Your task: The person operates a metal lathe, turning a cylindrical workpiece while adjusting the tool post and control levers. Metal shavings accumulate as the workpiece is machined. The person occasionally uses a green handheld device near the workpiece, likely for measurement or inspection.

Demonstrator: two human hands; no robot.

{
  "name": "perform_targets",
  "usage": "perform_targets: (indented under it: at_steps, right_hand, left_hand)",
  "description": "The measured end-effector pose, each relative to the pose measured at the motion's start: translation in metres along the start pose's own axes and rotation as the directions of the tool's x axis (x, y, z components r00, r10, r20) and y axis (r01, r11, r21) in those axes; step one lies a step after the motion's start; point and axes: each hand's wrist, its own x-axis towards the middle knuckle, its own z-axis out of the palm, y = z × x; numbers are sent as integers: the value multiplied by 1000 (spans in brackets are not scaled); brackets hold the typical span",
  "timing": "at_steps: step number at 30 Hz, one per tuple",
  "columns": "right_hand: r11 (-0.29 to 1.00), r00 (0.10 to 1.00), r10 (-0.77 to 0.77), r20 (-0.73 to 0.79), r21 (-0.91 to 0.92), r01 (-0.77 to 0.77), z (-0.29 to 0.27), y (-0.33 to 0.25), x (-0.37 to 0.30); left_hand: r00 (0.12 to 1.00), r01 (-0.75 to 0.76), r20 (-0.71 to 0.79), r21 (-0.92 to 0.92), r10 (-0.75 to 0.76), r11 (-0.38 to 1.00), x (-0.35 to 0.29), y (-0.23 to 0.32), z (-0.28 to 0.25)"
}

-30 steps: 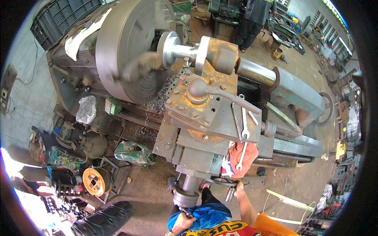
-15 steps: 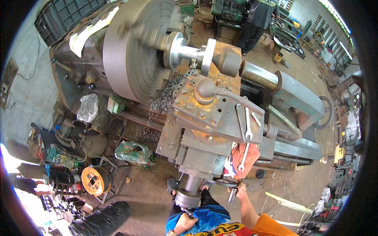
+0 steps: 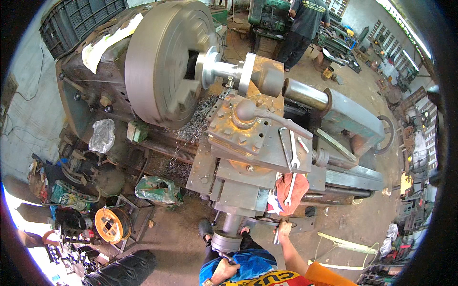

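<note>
My left hand [image 3: 225,270] is closed round the small crank handle [image 3: 226,258] below the round dial collar [image 3: 226,241] of a large metal lathe. My right hand [image 3: 285,229] grips the upright handle [image 3: 276,236] of a handwheel [image 3: 261,221] on the lathe's front. Ahead, the big chuck [image 3: 155,66] is blurred with spin. A shiny stepped metal workpiece [image 3: 223,70] sits between it and the tailstock [image 3: 358,112]. The square tool post [image 3: 234,136], topped by a ball-ended lever [image 3: 279,116], stands next to the workpiece.
Wrenches [image 3: 294,161] and a red cloth [image 3: 299,185] lie on the carriage. Curled metal chips [image 3: 200,117] heap under the chuck. An orange cable spool [image 3: 109,225] and a green bag [image 3: 157,190] lie on the floor at left. Another person [image 3: 303,28] stands at the back.
The chuck has turned, its jaws now in a different position. The whole view has shifted slightly. Both hands keep their grips, with little visible movement relative to the lathe.
</note>
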Motion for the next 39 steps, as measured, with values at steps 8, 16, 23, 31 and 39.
perform_targets:
  at_steps: [8, 16, 23, 31, 39]
  right_hand:
    - [960, 967, 199, 157, 168, -225, -9, 5, 14]
    - [972, 967, 105, 232, 182, -149, -9, 22, 26]
    - [978, 983, 74, 165, 183, -104, -12, 28, 30]
    - [978, 976, 151, 155, 123, -171, -12, 30, 38]
    - [938, 955, 221, 198, 226, -264, -13, 30, 40]
  left_hand:
    - [1000, 23, -10, -135, -25, 991, -10, 17, -5]
    - [996, 84, 26, -191, -80, 978, -14, 25, -6]
    - [998, 55, -29, -138, -60, 989, -14, 26, -4]
    - [997, 72, -24, -138, -76, 988, -22, 37, -7]
    - [994, 100, -12, -277, -107, 956, -24, 40, -6]
